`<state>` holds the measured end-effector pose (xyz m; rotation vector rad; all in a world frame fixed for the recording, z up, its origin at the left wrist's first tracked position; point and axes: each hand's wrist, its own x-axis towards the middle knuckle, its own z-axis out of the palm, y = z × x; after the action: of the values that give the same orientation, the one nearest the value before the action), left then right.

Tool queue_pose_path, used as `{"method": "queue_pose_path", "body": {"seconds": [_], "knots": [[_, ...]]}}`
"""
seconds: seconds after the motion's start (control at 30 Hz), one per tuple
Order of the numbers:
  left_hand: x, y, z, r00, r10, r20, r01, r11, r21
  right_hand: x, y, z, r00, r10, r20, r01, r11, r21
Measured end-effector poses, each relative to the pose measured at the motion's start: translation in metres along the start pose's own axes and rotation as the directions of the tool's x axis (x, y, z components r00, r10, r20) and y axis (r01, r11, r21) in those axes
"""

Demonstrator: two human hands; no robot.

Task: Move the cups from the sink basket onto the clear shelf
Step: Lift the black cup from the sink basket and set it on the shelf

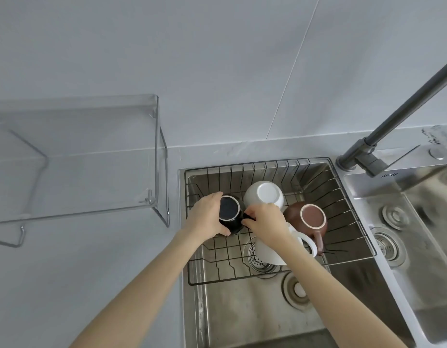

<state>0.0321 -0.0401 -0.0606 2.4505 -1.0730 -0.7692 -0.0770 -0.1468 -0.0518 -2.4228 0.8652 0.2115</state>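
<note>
A black wire sink basket (342, 194) hangs in the left basin and holds several upturned cups. The black cup (229, 209) stands bottom-up at the basket's left. My left hand (206, 214) wraps its left side and my right hand (263, 223) pinches its handle on the right. Behind it sits a white cup (265, 193), also bottom-up. A brown cup (310, 217) stands to the right with its handle toward me. Another white cup (272, 252) lies partly under my right wrist. The clear shelf (74, 159) stands on the counter to the left, with nothing on it.
A dark grey faucet (383, 131) rises at the right and arches overhead. A second steel basin (418, 234) lies to the right of the basket. Grey counter (79, 272) spreads left of the sink, below the shelf. The tiled wall stands close behind.
</note>
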Motion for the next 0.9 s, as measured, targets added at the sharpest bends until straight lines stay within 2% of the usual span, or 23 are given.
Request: {"method": "queue_pose_path", "body": {"seconds": [0.2,0.33,0.47,0.67,0.9], "knots": [[-0.015,0.021,-0.048,0.988,0.088,-0.126,-0.081,0.995,0.059,-0.013,-0.018,-0.035,0.981,-0.067,-0.180,0.101,0.978,0.183],[-0.032,0.036,-0.094,0.954,0.157,-0.256,-0.146,0.987,0.060,-0.025,-0.044,-0.076,0.939,-0.141,-0.312,0.202,0.964,0.173],[-0.054,0.043,-0.145,0.916,0.187,-0.355,-0.187,0.982,0.035,-0.033,-0.083,-0.115,0.898,-0.252,-0.359,0.315,0.941,0.126],[-0.079,0.014,-0.211,0.886,0.131,-0.445,-0.184,0.980,-0.079,-0.027,-0.157,-0.142,0.872,-0.381,-0.308,0.416,0.907,0.057],[-0.100,-0.054,-0.264,0.854,0.001,-0.520,-0.088,0.986,-0.143,0.009,-0.248,-0.121,0.823,-0.512,-0.246,0.524,0.851,-0.015]]}}
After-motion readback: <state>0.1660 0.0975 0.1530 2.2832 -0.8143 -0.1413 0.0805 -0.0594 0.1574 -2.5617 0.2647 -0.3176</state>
